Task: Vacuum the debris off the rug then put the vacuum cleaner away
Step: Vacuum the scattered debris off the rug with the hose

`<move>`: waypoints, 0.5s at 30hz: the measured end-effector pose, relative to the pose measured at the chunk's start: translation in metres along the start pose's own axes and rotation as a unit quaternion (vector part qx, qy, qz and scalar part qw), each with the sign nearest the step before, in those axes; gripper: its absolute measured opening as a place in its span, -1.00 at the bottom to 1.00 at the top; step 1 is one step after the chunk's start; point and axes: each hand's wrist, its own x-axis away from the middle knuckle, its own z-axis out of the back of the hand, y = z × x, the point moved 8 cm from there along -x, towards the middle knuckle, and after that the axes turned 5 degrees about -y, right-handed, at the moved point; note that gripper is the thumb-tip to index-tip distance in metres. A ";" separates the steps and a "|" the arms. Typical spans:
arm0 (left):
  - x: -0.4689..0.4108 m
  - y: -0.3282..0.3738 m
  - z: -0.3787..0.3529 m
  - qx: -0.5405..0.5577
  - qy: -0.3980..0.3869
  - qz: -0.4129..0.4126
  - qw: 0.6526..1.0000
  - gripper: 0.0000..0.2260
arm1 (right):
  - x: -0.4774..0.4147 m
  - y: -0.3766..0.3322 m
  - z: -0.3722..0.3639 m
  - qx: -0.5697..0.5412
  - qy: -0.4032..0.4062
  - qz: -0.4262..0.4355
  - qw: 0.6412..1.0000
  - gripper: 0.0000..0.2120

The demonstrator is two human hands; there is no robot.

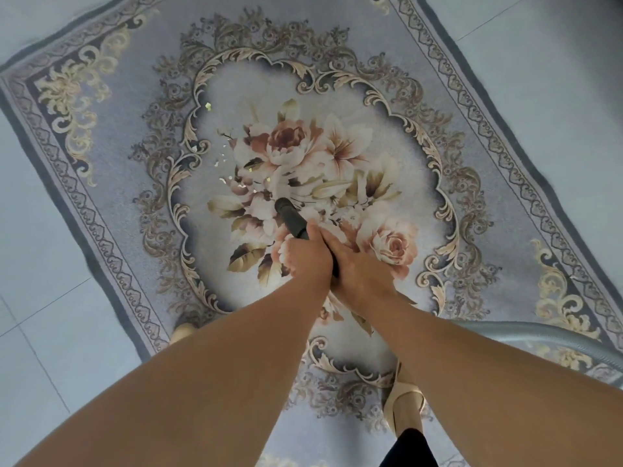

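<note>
Two bare arms reach down over a big rug (472,170). The rug is pale blue-grey with a dark border, curly gold corners and a bunch of pink and cream flowers in the middle. It lies at a slant on a floor of light tiles (40,230).

Both hands hold a dark tube (290,219). It is the vacuum's tube, and it points down and away at the flowers. The left hand (308,256) is wrapped around the tube near its far end, grip pressed tight on it. The right hand (360,271) sits just behind and touching the left one, and its grip is closed on the same tube too. The open end of the tube hangs over the middle of the rug, just beside a leaf in the pattern. You cannot tell if it touches the rug.

Small shiny bits of debris (232,178) lie on the rug, up and to the left of the tube's end. More bits (208,107) sit farther off, near the curly ring around the flowers. Nothing lies between the tube and the bits.

A grey ribbed hose (553,335) curves in from the right edge, over the rug, and goes behind the right arm. A foot in a cream strappy shoe (404,399) stands on the near part of the rug. Another cream toe (183,332) peeks out by the rug's near edge on the left.
</note>
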 end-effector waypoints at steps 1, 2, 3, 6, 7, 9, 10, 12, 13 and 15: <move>-0.007 0.004 0.008 -0.004 -0.001 -0.001 1.000 -0.41 | -0.008 -0.009 -0.001 0.000 -0.001 0.002 1.000 -0.30; -0.011 0.010 0.017 0.003 -0.005 0.001 1.000 -0.41 | -0.015 -0.018 -0.002 0.002 -0.001 0.000 1.000 -0.31; -0.017 0.014 0.023 0.011 -0.014 -0.002 1.000 -0.44 | -0.022 -0.026 -0.002 0.003 0.003 -0.001 1.000 -0.32; -0.025 0.018 0.034 0.005 -0.045 0.013 0.999 -0.53 | -0.032 -0.040 -0.010 0.001 0.001 -0.009 1.000 -0.33; -0.026 0.017 0.034 -0.013 -0.054 0.017 0.998 -0.53 | -0.032 -0.041 -0.013 -0.006 -0.002 -0.016 1.000 -0.34; -0.022 0.012 0.031 -0.041 -0.068 0.023 0.997 -0.47 | -0.024 -0.037 -0.018 -0.015 -0.008 -0.026 1.000 -0.36; -0.019 0.008 0.029 -0.057 -0.072 0.025 0.995 -0.44 | -0.019 -0.033 -0.020 -0.014 -0.008 -0.029 0.999 -0.37; -0.014 -0.002 0.022 -0.074 -0.090 0.039 0.992 -0.42 | -0.008 -0.024 -0.022 0.004 -0.010 -0.027 1.000 -0.39; -0.011 -0.008 0.018 -0.066 -0.104 0.049 0.991 -0.45 | -0.003 -0.020 -0.021 0.013 -0.011 -0.021 1.000 -0.39; -0.006 -0.020 0.008 0.005 -0.154 0.080 0.985 -0.54 | 0.003 -0.010 -0.021 0.025 -0.009 -0.009 1.000 -0.38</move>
